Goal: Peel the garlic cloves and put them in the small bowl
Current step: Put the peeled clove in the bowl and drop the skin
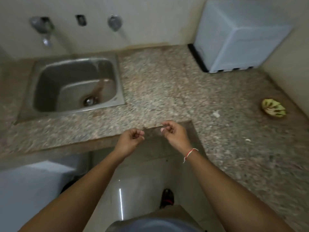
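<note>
My left hand (133, 138) and my right hand (173, 133) hover side by side over the front edge of the granite counter (158, 91). Both have their fingers curled in toward the palm, and I see nothing held in either; the frame is blurred. A small green and yellow bowl-like thing (273, 108) lies far right on the counter, an arm's length from my right hand. Two pale scraps, perhaps garlic skin, lie on the counter (215, 113), (247, 140). No whole garlic clove shows.
A steel sink (75, 87) is set into the counter at the left, with taps (115, 22) on the wall behind. A pale blue box-shaped appliance (239, 37) stands in the back right corner. The counter wraps round to my right.
</note>
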